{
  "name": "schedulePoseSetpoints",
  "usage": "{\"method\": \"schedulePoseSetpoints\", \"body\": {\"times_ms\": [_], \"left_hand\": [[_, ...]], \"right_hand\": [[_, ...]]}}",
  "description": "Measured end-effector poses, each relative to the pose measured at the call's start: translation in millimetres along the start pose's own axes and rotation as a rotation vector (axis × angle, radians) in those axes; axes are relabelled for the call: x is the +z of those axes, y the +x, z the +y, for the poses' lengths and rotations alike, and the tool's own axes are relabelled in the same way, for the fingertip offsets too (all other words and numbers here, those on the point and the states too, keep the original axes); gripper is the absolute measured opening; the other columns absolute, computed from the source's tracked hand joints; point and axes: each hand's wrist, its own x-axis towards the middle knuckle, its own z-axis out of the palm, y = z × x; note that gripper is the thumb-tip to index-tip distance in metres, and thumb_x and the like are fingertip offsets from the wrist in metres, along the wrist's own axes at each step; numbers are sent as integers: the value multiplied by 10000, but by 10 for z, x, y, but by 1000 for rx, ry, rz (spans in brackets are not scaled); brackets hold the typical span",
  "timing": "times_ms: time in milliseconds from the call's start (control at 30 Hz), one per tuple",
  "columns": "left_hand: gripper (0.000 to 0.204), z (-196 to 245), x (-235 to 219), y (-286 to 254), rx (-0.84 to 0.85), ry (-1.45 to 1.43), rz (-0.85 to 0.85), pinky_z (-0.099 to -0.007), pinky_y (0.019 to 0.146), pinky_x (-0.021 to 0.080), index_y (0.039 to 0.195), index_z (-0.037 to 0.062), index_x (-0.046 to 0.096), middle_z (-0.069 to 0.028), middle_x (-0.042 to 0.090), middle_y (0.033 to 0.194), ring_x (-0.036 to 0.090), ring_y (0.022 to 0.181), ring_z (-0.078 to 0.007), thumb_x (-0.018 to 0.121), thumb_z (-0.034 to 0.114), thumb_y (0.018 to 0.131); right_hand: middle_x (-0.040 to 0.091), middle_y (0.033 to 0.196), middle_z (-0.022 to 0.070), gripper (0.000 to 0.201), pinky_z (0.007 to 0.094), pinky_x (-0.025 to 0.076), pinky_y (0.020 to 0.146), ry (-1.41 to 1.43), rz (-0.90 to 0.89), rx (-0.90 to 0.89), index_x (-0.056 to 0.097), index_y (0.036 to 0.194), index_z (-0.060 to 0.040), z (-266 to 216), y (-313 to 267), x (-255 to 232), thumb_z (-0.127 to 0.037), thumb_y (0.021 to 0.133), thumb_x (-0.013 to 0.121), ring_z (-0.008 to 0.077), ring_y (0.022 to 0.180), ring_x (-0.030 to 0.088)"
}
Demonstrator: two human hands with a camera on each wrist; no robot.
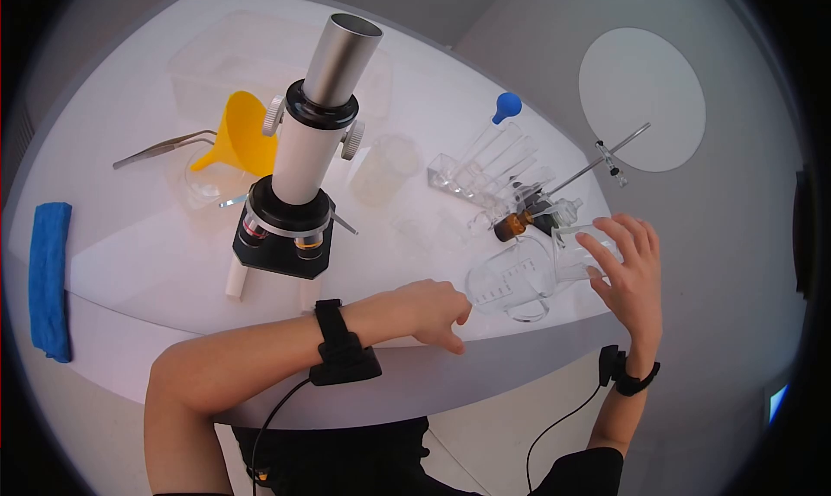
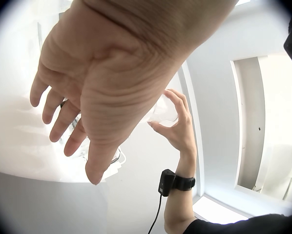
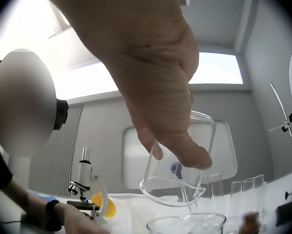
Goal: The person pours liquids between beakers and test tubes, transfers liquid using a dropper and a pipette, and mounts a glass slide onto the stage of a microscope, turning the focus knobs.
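My right hand [image 1: 630,275] grips a clear glass beaker [image 1: 576,252], thumb on one side and fingers on the other. In the right wrist view this beaker [image 3: 177,183] is tilted, rim low, over the mouth of a larger glass vessel [image 3: 185,225]. That vessel, a graduated jug [image 1: 506,280] with a handle, is near the table's front right edge in the head view. My left hand [image 1: 428,312] is just left of the jug, holding nothing; whether it touches the glass I cannot tell. The left wrist view shows this hand [image 2: 87,83] with its fingers loosely extended.
A microscope [image 1: 303,158] stands left of centre, a yellow funnel [image 1: 247,137] and tweezers [image 1: 164,148] beyond it. Behind the jug are a brown bottle [image 1: 512,227], test tubes [image 1: 502,158], a blue-bulbed dropper [image 1: 507,106] and a metal stand rod [image 1: 597,160]. A blue cloth [image 1: 50,280] lies far left.
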Motion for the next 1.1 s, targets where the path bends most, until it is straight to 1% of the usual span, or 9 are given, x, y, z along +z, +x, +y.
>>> {"method": "schedulePoseSetpoints", "body": {"times_ms": [267,333,467,533,633,733,833,933,1100], "left_hand": [[517,10,-11,-5,-21,7,-14,-423,823,509,1131,22,629,-178,672,941,638,968,-342,704,417,805],[519,3,0,2,-22,3,-5,-422,824,509,1133,22,627,-179,671,941,638,967,-342,703,417,806],[518,15,-13,-4,-21,9,-4,-421,826,509,1128,21,631,-180,671,942,636,973,-341,703,420,805],[519,24,-19,-9,-33,2,-15,-422,827,508,1126,21,632,-180,671,942,635,975,-341,703,422,804],[520,15,-19,-4,-30,-4,-18,-424,826,507,1122,22,635,-177,671,938,635,973,-341,703,425,801],[518,-1,0,12,-27,2,-11,-425,828,507,1121,22,635,-175,672,936,631,982,-340,702,425,801],[512,0,-2,4,-20,8,-18,-425,832,505,1117,22,636,-172,672,941,624,1000,-339,700,422,804],[507,12,-5,5,-28,-4,-19,-429,834,502,1114,22,637,-171,670,944,618,1013,-341,700,419,805],[507,1,-1,11,-15,1,-13,-430,835,500,1117,21,635,-171,666,944,619,1006,-340,700,414,802]], "right_hand": [[564,1203,26,674,470,400,980,39,-34,-36,639,1136,-207,23,-65,31,19,516,774,278,1166,512],[562,1205,24,659,468,406,969,52,51,32,638,1131,-208,48,-94,42,29,528,759,275,1168,512],[564,1201,26,637,465,411,950,38,15,-35,637,1130,-202,18,-86,49,23,547,758,282,1164,514],[569,1195,23,640,464,412,943,11,111,28,640,1128,-194,55,-122,92,25,537,750,282,1161,517],[572,1193,25,625,461,413,934,26,17,-27,643,1123,-188,25,-82,39,14,544,760,286,1161,518],[571,1197,26,629,459,413,935,43,101,29,645,1120,-188,57,-117,67,23,539,757,283,1164,518],[569,1201,30,619,456,414,930,52,17,-24,644,1122,-186,21,-84,34,16,550,769,287,1162,518],[568,1204,30,638,456,413,932,67,103,41,643,1125,-187,52,-122,99,19,534,767,284,1162,518],[567,1207,29,646,447,417,926,97,53,-6,639,1138,-193,25,-119,107,22,542,765,283,1153,523]]}}
